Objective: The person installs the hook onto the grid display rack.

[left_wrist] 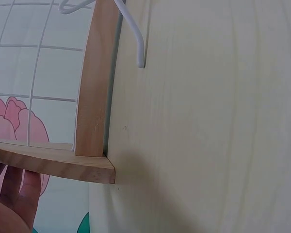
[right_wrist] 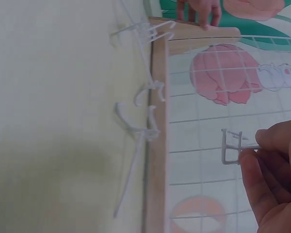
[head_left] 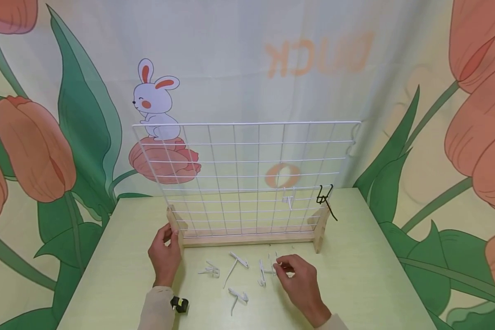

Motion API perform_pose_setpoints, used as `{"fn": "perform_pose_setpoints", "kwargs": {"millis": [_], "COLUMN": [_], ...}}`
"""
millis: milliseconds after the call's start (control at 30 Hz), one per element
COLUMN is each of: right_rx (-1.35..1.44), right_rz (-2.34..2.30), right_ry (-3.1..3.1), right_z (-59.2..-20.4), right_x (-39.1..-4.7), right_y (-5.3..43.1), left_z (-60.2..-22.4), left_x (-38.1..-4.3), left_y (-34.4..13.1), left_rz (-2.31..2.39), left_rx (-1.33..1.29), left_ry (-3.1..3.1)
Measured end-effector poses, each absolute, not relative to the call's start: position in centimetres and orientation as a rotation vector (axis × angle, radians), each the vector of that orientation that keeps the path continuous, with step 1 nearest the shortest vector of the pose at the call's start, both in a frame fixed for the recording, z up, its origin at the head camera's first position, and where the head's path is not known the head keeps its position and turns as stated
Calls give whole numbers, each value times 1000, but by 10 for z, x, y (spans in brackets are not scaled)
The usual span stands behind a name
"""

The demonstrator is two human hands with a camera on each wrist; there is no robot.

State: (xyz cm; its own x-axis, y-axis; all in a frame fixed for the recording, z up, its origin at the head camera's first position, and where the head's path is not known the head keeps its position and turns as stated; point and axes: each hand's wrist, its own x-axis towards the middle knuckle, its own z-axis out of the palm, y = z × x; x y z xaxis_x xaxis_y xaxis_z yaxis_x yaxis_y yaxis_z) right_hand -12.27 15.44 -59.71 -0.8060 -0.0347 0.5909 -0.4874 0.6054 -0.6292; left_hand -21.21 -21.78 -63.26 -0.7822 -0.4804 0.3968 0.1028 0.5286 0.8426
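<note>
A white wire grid panel (head_left: 247,123) stands upright in a wooden base (head_left: 247,239). My left hand (head_left: 165,256) grips the upright wooden end piece (left_wrist: 63,165) on the left, fingers along its outer side. Between thumb and fingertips, my right hand (head_left: 299,279) pinches a white wire hook (right_wrist: 231,148) in front of the base; its squared bracket end points away from the fingers. On the right part of the grid hang a white hook (head_left: 288,200) and a black hook (head_left: 323,199).
Several loose white hooks lie on the table before the base, among them one near the middle (head_left: 239,260), one at the front (head_left: 238,295) and one to the left (head_left: 210,270). Behind the table (head_left: 354,284) hangs a printed curtain (head_left: 231,59). A black device (head_left: 179,304) sits at the left wrist.
</note>
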Motion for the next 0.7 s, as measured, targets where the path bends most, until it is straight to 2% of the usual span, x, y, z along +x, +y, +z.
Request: {"fn": "perform_pose_setpoints", "kwargs": {"millis": [700], "right_rx": [447], "right_rz": [1208], "right_ry": [-2017], "right_z": [-530], "right_x": [-147], "right_y": [136], "left_z": [-636], "left_x": [-214], "left_y": [-218], "left_rz": [-1272], "left_rx": [268], "left_ry": [-2120]}}
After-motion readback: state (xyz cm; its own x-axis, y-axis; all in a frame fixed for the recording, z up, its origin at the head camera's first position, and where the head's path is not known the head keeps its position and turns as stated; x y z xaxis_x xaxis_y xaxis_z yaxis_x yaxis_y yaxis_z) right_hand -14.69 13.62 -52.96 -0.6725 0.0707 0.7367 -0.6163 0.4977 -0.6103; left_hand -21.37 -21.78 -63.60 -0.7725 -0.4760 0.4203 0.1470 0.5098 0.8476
